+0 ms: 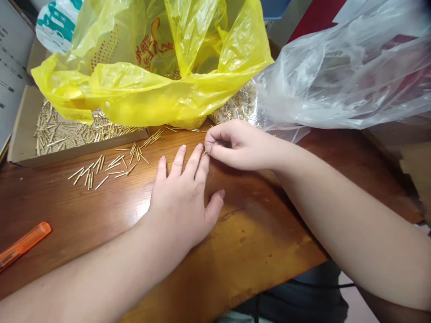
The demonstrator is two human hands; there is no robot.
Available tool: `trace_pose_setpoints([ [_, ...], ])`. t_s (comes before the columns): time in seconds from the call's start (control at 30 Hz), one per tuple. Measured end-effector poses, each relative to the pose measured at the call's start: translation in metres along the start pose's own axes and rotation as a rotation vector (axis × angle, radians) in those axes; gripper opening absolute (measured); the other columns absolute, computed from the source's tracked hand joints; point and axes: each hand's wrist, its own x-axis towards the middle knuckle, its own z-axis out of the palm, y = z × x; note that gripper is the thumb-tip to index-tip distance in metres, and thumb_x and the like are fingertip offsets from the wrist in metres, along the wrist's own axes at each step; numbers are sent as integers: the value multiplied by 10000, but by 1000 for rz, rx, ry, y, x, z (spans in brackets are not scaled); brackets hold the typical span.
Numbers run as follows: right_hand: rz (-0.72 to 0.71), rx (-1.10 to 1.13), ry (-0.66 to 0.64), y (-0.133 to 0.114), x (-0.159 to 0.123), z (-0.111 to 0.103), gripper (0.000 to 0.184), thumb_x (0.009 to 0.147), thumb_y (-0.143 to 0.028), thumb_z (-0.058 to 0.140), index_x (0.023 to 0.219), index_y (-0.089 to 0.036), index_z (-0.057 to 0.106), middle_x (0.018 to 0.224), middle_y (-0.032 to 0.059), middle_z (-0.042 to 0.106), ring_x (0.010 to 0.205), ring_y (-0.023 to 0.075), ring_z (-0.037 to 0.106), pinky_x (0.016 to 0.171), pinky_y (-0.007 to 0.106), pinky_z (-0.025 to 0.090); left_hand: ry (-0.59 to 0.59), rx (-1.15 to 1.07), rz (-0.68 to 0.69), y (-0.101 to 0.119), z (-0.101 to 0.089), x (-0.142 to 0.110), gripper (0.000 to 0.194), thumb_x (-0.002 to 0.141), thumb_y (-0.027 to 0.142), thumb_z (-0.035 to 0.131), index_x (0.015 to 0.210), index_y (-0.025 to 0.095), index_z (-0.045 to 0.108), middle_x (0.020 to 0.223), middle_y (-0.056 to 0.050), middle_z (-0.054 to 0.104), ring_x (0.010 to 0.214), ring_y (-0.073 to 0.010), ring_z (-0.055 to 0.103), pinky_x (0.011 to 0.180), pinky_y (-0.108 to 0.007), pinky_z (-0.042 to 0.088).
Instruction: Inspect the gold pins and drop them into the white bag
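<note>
My left hand (183, 193) lies flat on the wooden table (256, 233), fingers spread, palm down. Just right of its fingertips, my right hand (235, 146) is closed in a pinch. The end of a thin brass pin (204, 153) shows at the pinching fingertips, beside my left index finger; most of it is hidden. Several loose brass pins (133, 154) are scattered on the wood to the left of my left hand. More pins fill a shallow cardboard tray (20, 134) behind them.
A yellow plastic bag (144, 96) stands open at the back, overlapping the tray. Right of it, a clear plastic bag (313, 85) holds many small brass pieces. An orange-handled tool (27, 244), perhaps a cutter, lies at the left. The table's front edge runs below my right forearm.
</note>
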Motion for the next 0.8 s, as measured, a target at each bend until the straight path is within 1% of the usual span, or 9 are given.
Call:
trace_pose_setpoints([
  [0.23, 0, 11, 26, -1, -2, -4, 149, 800, -135, 613, 660, -170, 577, 581, -32, 559, 540, 95, 460, 525, 238, 356, 22, -20, 1, 0, 1, 0, 714, 1023, 482, 364, 1633, 121, 282, 1691, -78, 276, 1560, -401, 278, 1223, -667, 284],
  [0.43, -6, 35, 35, 3, 0, -4, 155, 804, -147, 615, 657, -172, 573, 580, -29, 549, 546, 101, 464, 526, 248, 352, 9, -19, -3, 1, 1, 0, 725, 1022, 481, 357, 1633, 101, 265, 1692, -78, 264, 1564, -401, 266, 1226, -674, 276],
  [0.53, 6, 3, 60, -6, -8, -9, 166, 811, -154, 602, 656, -188, 553, 592, -15, 550, 558, 121, 470, 541, 278, 362, 12, -27, -2, 1, 1, 0, 725, 1023, 483, 357, 1632, 100, 270, 1693, -84, 268, 1567, -399, 260, 1228, -677, 268],
  [0.57, -8, -24, 84, -12, -13, -12, 171, 812, -152, 601, 658, -196, 542, 603, -8, 557, 565, 130, 477, 550, 290, 369, 15, -33, -5, 1, 1, -1, 724, 1023, 482, 360, 1631, 99, 275, 1695, -86, 266, 1567, -401, 257, 1228, -679, 265],
  [0.63, -86, -99, 177, -27, -24, -20, 177, 816, -147, 609, 673, -209, 524, 638, 9, 578, 586, 145, 493, 574, 314, 384, 18, -51, -16, 2, 1, -2, 716, 1022, 473, 371, 1628, 101, 291, 1699, -87, 263, 1569, -404, 249, 1231, -684, 258],
  [0.7, -209, -168, 392, -41, -32, -27, 141, 850, -150, 577, 723, -210, 562, 680, 29, 593, 636, 164, 538, 594, 327, 389, 20, -71, -24, 2, 1, -3, 711, 1020, 466, 387, 1625, 104, 304, 1703, -90, 262, 1573, -405, 237, 1232, -687, 252],
  [0.73, -226, -185, 451, -46, -35, -29, 134, 869, -155, 561, 748, -206, 587, 685, 36, 594, 631, 165, 541, 573, 326, 380, 20, -80, -20, 2, 0, -3, 716, 1017, 468, 398, 1625, 102, 305, 1705, -96, 264, 1572, -408, 236, 1232, -689, 252],
  [0.77, -231, -222, 367, -48, -37, -31, 146, 826, -124, 578, 701, -199, 581, 630, 27, 575, 576, 148, 506, 545, 326, 361, 18, -86, -15, 2, 0, -4, 723, 1013, 470, 407, 1624, 98, 305, 1704, -105, 269, 1569, -413, 240, 1229, -691, 255],
  [0.8, -213, -214, 300, -48, -37, -32, 155, 819, -112, 590, 685, -190, 592, 611, 25, 574, 556, 139, 492, 532, 324, 362, 14, -90, -11, 2, 0, -4, 729, 1011, 471, 415, 1624, 93, 303, 1702, -115, 276, 1565, -419, 246, 1224, -694, 261],
])
